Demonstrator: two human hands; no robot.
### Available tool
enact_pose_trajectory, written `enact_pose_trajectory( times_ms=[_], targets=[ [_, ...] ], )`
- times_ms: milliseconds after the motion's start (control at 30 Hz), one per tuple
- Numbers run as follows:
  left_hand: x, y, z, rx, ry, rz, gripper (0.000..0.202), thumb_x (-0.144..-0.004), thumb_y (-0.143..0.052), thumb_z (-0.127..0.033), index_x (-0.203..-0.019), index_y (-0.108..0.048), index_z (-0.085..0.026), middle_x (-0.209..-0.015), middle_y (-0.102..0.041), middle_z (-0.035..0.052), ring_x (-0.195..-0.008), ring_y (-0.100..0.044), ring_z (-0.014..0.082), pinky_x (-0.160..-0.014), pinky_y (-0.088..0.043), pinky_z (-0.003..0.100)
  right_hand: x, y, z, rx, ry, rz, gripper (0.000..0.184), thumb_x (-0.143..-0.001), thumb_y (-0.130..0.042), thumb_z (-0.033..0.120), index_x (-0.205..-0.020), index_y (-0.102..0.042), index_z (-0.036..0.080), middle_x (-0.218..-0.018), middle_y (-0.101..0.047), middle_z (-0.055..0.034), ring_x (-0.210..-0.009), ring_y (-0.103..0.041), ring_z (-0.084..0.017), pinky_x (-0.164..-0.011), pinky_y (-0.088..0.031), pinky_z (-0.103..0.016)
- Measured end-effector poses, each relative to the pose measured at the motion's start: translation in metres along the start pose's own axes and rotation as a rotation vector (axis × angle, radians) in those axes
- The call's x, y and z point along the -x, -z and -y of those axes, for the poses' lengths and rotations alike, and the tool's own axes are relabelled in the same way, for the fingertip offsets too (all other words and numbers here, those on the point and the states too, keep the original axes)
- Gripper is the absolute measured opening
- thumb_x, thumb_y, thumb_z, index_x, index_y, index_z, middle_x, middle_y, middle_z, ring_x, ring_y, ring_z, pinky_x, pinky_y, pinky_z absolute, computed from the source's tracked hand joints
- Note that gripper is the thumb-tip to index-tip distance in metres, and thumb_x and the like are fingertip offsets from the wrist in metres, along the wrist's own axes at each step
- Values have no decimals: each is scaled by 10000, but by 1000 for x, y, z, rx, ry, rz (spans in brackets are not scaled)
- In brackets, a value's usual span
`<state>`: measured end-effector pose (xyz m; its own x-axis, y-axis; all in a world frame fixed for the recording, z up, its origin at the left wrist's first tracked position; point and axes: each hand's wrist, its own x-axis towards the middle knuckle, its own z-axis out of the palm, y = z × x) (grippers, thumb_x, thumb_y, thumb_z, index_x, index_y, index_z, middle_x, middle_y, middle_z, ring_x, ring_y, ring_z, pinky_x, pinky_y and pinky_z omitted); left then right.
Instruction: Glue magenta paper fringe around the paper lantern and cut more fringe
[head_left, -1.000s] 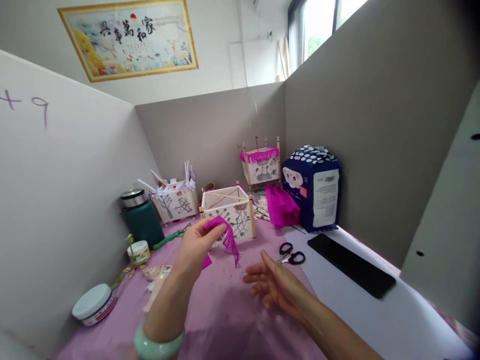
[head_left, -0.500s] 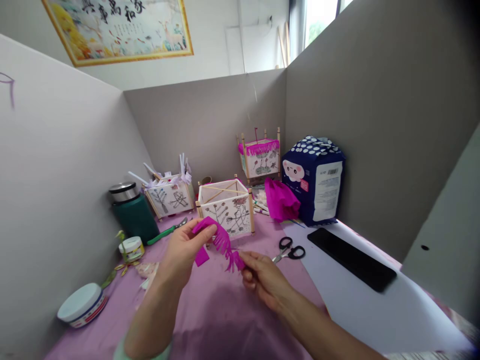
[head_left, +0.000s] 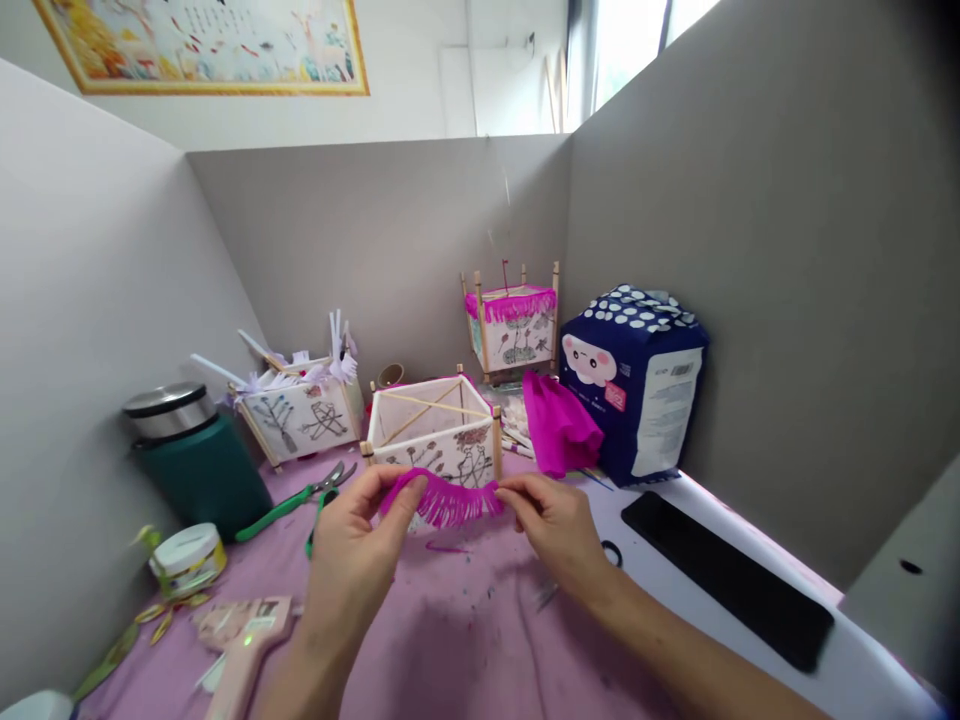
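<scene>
Fingers (head_left: pixel 406 502) of the left hand (head_left: pixel 361 530) and right hand (head_left: pixel 559 520) pinch the magenta fringe (head_left: pixel 451 506); probably light, limp and easily torn, best held by its uncut band (head_left: pixel 454 489).

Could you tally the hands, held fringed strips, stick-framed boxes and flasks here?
Hands: 2 (left hand, right hand)
Held magenta fringed strip: 1
Stick-framed boxes: 3 (front box, left box, back box)
Green flask: 1
Total: 7
</scene>
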<state>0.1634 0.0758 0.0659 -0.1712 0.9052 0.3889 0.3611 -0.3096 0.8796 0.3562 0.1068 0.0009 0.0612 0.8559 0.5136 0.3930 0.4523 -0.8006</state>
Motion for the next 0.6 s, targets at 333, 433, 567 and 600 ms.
enact_pose_trajectory(
  times_ms=[333,433,567,600],
  targets=[
    [-26,-12,-4,-132,-244,-149,190,-791,-636,-375,-831,-681,-194,-809,-690,30,-728,-626,177,-689,-488,257,-52,3,11,41,-15,-96,175,-831,-588,316,-772,-696,191,-558,-639,3,-529,-594,-139,-541,-448,-233],
    [-30,-10,-3,-151,-260,-163,181,-790,-638,-366,-830,-680,-194,-815,-691,34,-716,-627,177,-680,-492,259,-60,1,16,45,-17,-106,173,-829,-594,322,-772,-695,194,-582,-650,-1,-545,-603,-141,-543,-447,-233],
    [-36,-9,-3,-180,-290,-167,167,-788,-637,-358,-808,-681,-198,-815,-688,31,-706,-629,173,-664,-494,253,-65,0,20,119,-25,-114,174,-835,-587,323,-769,-689,198,-584,-653,-1,-545,-608,-142,-548,-440,-235],
    [-37,-9,-3,-187,-296,-168,167,-788,-635,-359,-802,-681,-199,-808,-687,30,-698,-629,171,-655,-494,251,-66,0,20,138,-28,-112,176,-836,-585,324,-764,-686,199,-583,-653,-1,-543,-609,-142,-546,-436,-236]
  ],
)
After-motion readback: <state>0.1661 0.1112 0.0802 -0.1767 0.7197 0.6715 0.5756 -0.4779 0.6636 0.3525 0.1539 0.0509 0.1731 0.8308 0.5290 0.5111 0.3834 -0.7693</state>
